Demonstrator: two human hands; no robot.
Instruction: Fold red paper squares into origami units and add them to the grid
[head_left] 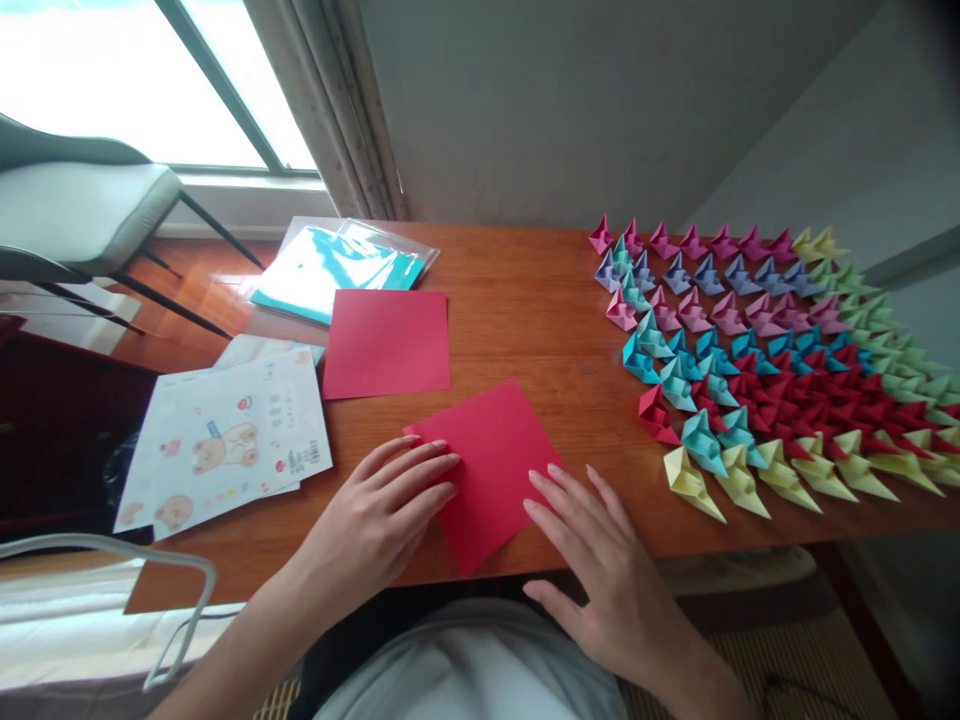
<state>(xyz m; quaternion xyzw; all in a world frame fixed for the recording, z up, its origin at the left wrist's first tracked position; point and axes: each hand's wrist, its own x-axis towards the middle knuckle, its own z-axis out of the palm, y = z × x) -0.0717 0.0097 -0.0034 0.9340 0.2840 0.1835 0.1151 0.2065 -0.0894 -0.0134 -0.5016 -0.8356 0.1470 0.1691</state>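
Observation:
A square sheet of red paper (491, 470) lies flat on the wooden table right in front of me, turned with one corner towards me. The fingers of my left hand (397, 500) rest stretched out over its left edge. On the opposite edge, my right hand (592, 560) lies with its fingertips touching the paper and its thumb spread away. Neither hand grips anything. Just beyond, to the left, is a second red paper sheet (386, 345), apart from my hands.
Rows of folded paper boats (765, 390) in many colours fill the table's right side. Clear packets with turquoise paper (337, 265) lie at the back left, above white bear-printed sheets (232, 440). A chair (90, 215) stands by the window; a white bent tube (202, 580) is at lower left.

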